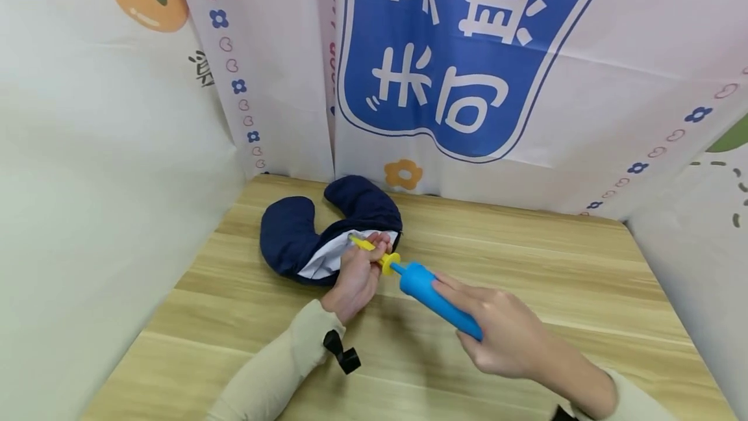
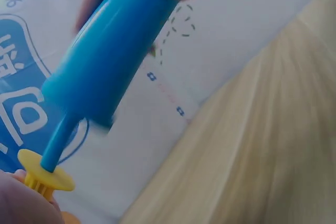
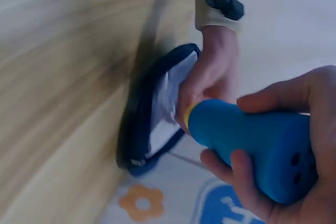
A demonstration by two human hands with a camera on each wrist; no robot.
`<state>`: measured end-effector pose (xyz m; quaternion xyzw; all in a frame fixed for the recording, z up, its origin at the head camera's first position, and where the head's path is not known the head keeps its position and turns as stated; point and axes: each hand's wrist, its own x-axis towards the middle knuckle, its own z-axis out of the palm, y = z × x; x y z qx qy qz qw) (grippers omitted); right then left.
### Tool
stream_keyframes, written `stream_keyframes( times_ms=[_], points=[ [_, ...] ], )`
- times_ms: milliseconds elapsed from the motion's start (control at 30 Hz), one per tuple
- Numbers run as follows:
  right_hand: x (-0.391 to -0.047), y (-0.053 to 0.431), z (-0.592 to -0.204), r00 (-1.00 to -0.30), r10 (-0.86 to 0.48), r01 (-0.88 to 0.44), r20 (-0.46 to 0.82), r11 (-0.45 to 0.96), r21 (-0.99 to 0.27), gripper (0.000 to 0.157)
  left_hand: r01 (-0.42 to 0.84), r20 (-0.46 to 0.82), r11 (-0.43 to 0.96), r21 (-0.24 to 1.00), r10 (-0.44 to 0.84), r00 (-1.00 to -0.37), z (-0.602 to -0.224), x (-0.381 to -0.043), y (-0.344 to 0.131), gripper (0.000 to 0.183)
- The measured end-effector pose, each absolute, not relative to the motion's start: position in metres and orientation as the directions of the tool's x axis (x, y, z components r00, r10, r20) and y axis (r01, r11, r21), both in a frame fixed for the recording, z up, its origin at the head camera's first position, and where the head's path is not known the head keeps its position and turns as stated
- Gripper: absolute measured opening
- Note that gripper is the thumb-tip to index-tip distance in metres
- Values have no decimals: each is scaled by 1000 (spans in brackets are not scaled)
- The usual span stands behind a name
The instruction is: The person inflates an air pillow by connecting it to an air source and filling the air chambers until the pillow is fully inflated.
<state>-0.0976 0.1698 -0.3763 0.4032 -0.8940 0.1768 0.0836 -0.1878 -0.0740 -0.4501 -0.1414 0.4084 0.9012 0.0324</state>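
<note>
A navy U-shaped neck pillow [image 1: 288, 234] lies on the table, its outer edge unzipped to show a white inner lining [image 1: 318, 264]. My left hand [image 1: 354, 281] is at that opening and pinches the yellow nozzle [image 1: 390, 264] of a hand pump, whose thin tip points into the lining. The blue pump barrel [image 1: 438, 301] slants up from the nozzle, with part of its blue rod [image 2: 55, 142] showing between them. My right hand [image 1: 508, 330] grips the barrel, fingers and thumb around it in the right wrist view. The left fingers hide where the nozzle meets the lining.
The wood-grain table [image 1: 543, 258] runs up to a printed white backdrop [image 1: 292, 51] with a blue sign and an orange flower. A white side wall [image 1: 117, 200] stands close on the left, another on the right. Black straps [image 1: 341, 353] sit on the sleeves.
</note>
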Motion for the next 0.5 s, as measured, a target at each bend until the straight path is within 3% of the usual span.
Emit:
stream_keyframes(
  times_ms=[200,333,500],
  points=[
    [-61,211,-349,-710,-661,-705,245,667,-242,88,-205,-303,-667,717,-33,-953,-443,-196,-68,40],
    [-46,225,-340,-762,-620,-645,186,706,-291,95,-221,-296,-656,722,-4,-955,-445,-200,-64,36],
    [-46,211,-347,-765,-599,-643,236,720,-260,82,-256,-313,-648,717,28,-949,-453,-197,-56,22]
  ],
)
